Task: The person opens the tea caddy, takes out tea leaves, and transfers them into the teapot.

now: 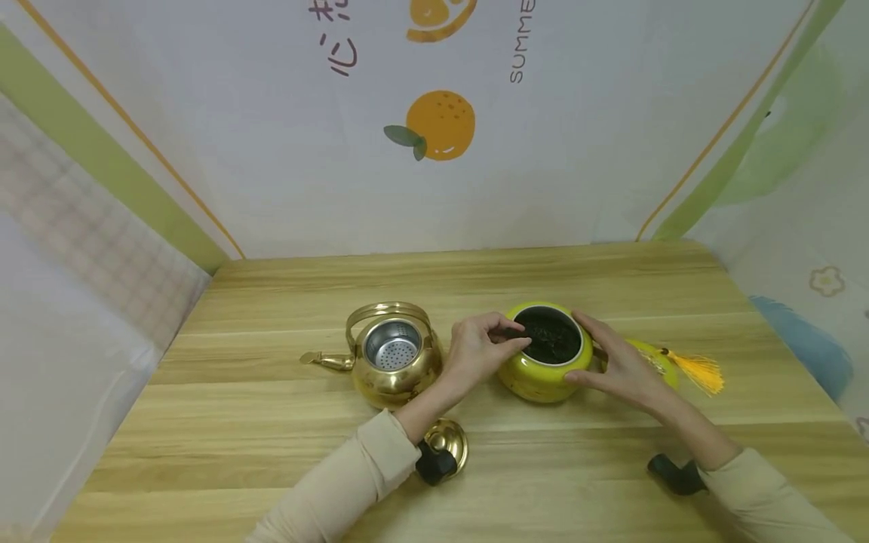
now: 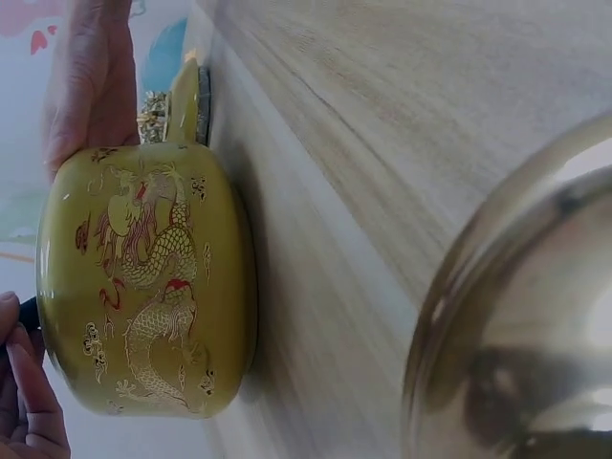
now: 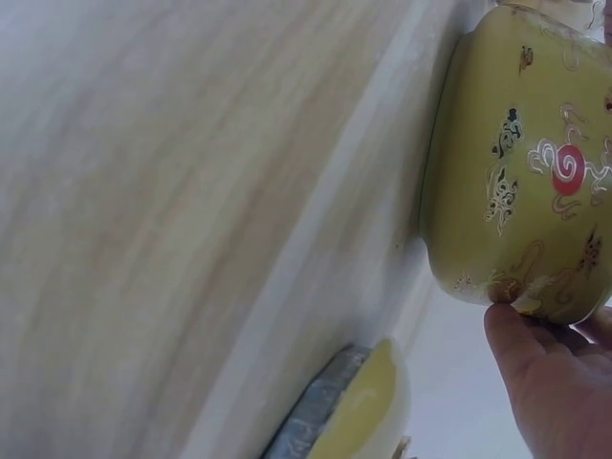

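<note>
A yellow jar (image 1: pixel 536 387) with a dragon pattern stands upright on the table, its white-rimmed mouth showing dark tea leaves (image 1: pixel 553 343) inside. At the near-left part of that mouth is my left hand (image 1: pixel 474 351), thumb and forefinger brought together; a dark bit of tea leaf (image 2: pixel 31 314) shows at those fingertips. My right hand (image 1: pixel 623 368) holds the jar from the right, thumb on the near side and fingers on the far side. Left of the jar stands a gold teapot (image 1: pixel 400 383), lidless, with a perforated metal strainer (image 1: pixel 396 353) in its opening.
The teapot's gold lid (image 1: pixel 449 436) lies on the wooden table (image 1: pixel 557 483), partly hidden by my left wrist. Beyond my right hand is a yellow jar lid (image 1: pixel 664 366) with an orange tassel (image 1: pixel 699 371). A printed cloth (image 1: pixel 326 181) hangs behind the table.
</note>
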Motion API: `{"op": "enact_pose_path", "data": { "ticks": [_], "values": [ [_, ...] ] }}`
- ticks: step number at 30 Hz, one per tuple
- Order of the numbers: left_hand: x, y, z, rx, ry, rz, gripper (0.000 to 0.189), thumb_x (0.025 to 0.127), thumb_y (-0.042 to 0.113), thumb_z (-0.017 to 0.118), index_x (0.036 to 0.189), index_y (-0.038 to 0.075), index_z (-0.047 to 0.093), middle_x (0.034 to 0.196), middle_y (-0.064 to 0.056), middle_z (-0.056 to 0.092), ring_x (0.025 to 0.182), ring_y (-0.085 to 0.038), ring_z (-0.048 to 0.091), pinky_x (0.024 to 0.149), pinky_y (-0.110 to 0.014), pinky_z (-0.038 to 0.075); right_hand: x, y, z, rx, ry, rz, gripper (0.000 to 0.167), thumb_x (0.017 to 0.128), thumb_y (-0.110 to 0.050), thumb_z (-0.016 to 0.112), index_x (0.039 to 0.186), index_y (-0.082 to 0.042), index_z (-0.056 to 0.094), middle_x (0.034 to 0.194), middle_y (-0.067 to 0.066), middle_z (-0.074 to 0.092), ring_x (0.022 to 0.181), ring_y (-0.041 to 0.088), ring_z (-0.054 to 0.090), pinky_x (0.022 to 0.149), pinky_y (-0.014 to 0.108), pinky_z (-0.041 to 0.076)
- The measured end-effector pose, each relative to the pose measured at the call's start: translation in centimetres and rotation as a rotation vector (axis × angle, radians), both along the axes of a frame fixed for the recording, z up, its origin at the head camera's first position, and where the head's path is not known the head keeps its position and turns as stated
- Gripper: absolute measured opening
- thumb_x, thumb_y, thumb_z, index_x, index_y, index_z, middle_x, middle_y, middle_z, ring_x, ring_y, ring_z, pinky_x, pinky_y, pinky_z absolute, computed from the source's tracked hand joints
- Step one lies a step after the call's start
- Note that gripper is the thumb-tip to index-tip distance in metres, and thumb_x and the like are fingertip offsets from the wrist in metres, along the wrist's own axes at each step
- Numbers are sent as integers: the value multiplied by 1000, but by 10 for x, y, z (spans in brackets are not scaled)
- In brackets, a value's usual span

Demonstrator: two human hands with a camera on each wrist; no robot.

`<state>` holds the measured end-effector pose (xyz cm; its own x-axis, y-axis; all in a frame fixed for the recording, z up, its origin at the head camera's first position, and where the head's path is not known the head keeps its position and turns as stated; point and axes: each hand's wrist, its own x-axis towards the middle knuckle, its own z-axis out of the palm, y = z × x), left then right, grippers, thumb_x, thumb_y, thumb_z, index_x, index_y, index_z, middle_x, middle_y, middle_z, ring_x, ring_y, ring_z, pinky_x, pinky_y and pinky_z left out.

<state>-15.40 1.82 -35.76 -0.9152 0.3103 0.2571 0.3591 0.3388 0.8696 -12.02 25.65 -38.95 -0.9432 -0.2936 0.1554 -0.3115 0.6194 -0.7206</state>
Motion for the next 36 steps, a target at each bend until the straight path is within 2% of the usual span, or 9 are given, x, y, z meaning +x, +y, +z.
{"op": "enact_pose_path", "data": {
  "ticks": [5, 11, 16, 29, 36],
  "values": [
    [3, 3, 2, -27, 29, -22, 12, 76, 13, 78, 84, 6, 73, 76, -6, 72, 61, -6, 64, 53, -12, 49, 0, 1, 1, -6, 2, 3, 91, 78, -20, 78, 146, 2, 23, 148, 27, 27, 132, 48, 30, 96, 60, 40],
    [5, 6, -2, -37, 48, -35, 10, 77, 11, 78, 84, 6, 73, 72, -6, 71, 55, -1, 58, 49, -12, 46, 1, 0, 0, -21, -12, 7, 91, 78, -21, 78, 147, 2, 23, 149, 27, 26, 133, 47, 30, 96, 59, 41],
    [5, 8, -3, -13, 55, -16, 10, 76, 11, 78, 84, 6, 73, 73, -6, 71, 56, -3, 59, 48, -12, 47, 1, -1, 0, -25, -7, 9, 90, 78, -20, 78, 147, 1, 23, 149, 27, 26, 132, 48, 30, 96, 59, 41],
    [5, 2, -11, 85, -16, 42, 15, 77, 12, 78, 89, 5, 73, 82, -9, 73, 70, -15, 68, 60, -14, 53, 1, -3, 1, -32, 0, 7, 90, 77, -19, 78, 147, -1, 24, 148, 27, 27, 132, 48, 31, 96, 59, 42],
    [7, -5, -13, 167, -87, 70, 16, 77, 13, 78, 90, 4, 73, 88, -10, 73, 76, -16, 69, 67, -15, 54, 2, -2, 2, -4, 6, -3, 91, 77, -21, 78, 147, -1, 24, 148, 27, 27, 131, 49, 31, 97, 61, 40]
  ]
}}
